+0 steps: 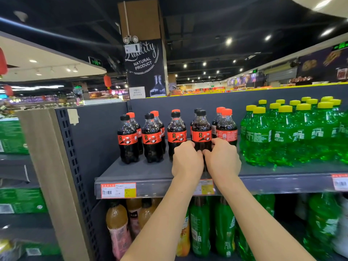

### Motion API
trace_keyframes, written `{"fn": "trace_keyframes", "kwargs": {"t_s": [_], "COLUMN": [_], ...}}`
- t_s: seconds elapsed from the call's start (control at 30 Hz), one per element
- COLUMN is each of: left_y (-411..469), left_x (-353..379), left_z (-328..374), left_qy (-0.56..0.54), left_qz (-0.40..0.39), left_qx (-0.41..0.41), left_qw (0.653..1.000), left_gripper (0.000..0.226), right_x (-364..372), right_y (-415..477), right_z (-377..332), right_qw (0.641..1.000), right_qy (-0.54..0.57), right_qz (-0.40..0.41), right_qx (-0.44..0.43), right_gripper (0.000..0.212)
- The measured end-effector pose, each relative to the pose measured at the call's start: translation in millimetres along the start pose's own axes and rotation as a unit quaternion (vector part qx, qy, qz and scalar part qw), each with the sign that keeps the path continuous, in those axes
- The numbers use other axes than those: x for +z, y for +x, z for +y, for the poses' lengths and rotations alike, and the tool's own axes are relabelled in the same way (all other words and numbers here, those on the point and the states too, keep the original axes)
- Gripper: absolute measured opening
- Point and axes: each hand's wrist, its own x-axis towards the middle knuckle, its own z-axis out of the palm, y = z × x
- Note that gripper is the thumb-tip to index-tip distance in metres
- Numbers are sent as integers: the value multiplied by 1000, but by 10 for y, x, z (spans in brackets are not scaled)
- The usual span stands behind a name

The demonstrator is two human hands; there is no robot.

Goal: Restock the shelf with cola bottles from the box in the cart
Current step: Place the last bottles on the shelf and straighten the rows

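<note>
The dark pillar sign (145, 61), far behind, reads "Quality NATURAL PRODUCT" in white. A green bottle (258, 136) at right carries "Sprite" on its label. Price tags (118, 190) on the near shelf (143, 172) edge are too blurred to read.

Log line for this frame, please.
step: setting cola bottle on shelf | hands: left hand and right hand both grip its lower half | bottle: upright, front row | cart: out of view
</note>
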Motion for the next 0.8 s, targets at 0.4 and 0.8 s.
{"fn": "trace_keyframes", "kwargs": {"t_s": [0.4,0.8], "left_y": [-20,-130], "left_x": [12,-1], "left_z": [-11,-9], "left_qy": [13,0], "left_qz": [-5,20], "left_qx": [-14,-3], "left_qw": [1000,1000], "left_gripper": [22,31], "right_x": [-73,-331], "right_y": [-43,-30], "right_z": [-37,219], "right_qw": [1000,996], "right_qy": [-2,57], "right_qz": [-11,66], "right_qx": [9,15], "right_gripper": [31,30]}}
